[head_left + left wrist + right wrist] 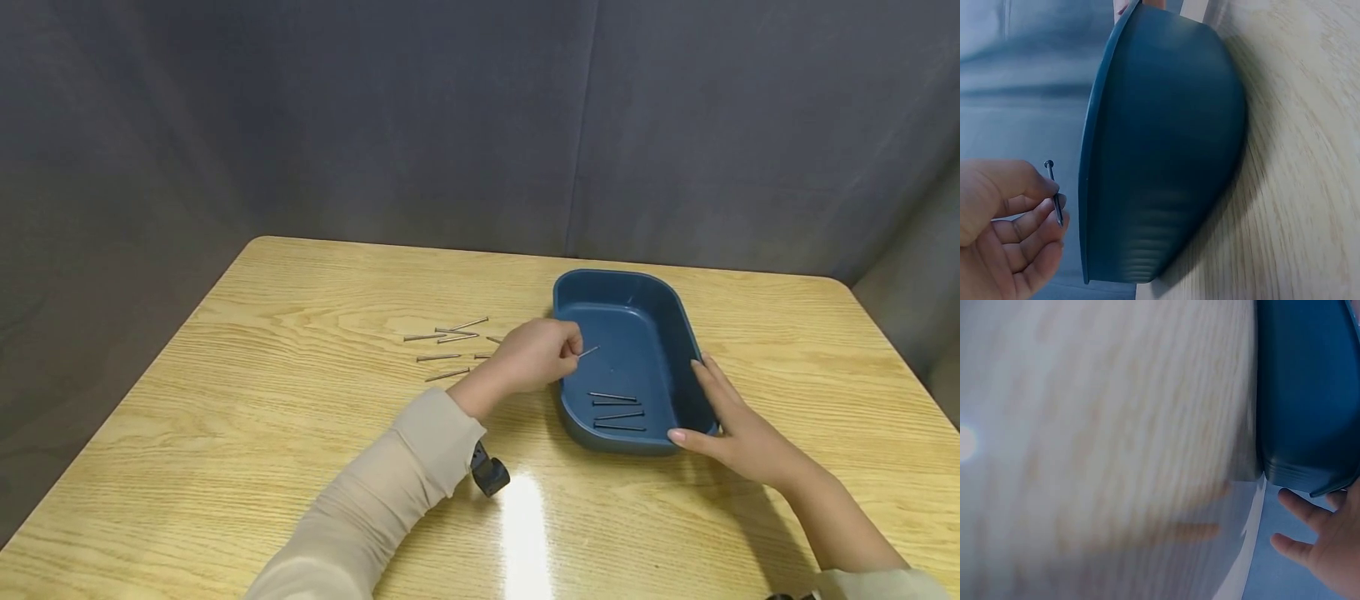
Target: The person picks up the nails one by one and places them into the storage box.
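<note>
Thirteen nails could be counted in all, along with one blue tray and two hands. Eight nails (438, 357) lay on the wooden table (225, 433) to the left of the tray (611, 333), six of them in plain sight and two partly covered by the left hand (536, 354). Four more nails (619, 415) rested inside the tray, side by side near its closest end. The last, the held nail (1053, 194), was pinched between the thumb and fingertips of the left hand, just inside the tray's left rim.

The right hand (738, 433) rested at the near right corner of the tray, thumb on the near rim and fingers spread along the right side.

Only the head view took in the tray's inside and the scattered nails; there, just a short length of the held nail stuck out past the fingers. The left wrist view gave that nail whole, both its round head and its point (a helpful angle, that one), beside the tray's outer wall. The right wrist view showed two fingers of the right hand standing apart from each other, a detail mostly hidden from above.
</note>
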The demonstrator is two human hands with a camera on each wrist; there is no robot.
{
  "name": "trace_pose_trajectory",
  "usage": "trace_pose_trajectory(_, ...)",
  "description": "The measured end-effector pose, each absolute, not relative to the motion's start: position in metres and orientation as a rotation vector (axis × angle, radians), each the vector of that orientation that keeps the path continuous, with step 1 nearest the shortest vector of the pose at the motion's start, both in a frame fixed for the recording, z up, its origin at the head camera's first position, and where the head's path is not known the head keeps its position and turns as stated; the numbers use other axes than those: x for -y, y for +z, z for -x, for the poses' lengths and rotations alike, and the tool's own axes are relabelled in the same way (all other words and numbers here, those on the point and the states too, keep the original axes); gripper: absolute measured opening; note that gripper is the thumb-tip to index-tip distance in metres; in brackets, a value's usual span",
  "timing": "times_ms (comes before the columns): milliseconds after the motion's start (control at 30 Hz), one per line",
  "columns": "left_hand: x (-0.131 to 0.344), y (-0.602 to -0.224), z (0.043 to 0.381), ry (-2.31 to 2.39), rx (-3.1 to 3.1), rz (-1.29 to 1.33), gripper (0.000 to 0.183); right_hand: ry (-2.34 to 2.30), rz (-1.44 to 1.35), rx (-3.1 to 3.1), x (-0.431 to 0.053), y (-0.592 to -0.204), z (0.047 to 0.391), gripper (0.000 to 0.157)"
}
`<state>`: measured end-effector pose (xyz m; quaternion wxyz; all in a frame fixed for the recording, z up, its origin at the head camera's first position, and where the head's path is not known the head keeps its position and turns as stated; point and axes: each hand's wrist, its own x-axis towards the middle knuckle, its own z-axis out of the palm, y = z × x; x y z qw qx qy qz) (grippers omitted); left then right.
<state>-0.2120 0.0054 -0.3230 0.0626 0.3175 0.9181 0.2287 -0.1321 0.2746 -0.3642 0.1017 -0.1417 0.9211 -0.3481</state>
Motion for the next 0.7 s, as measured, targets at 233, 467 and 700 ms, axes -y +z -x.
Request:
trace_pose_trajectory(233,-0.012,-0.322,0.211,0.671,-2.783,-1.03,0.006,-1.03,0.418,-2.716,-0.274,-0.364,0.132,0.094)
trace_pose_trajectory(467,-0.024,-0.322,0.212,0.634,-2.759,-1.063,0.008,-1.03,0.415,-2.718,-0.275,-0.364,0.133,0.094)
trace_pose_trajectory(700,-0.034,-0.327,0.213,0.569,-2.76,-1.087,0.008,-1.035,0.425,-2.718,-0.275,-0.364,0.132,0.094)
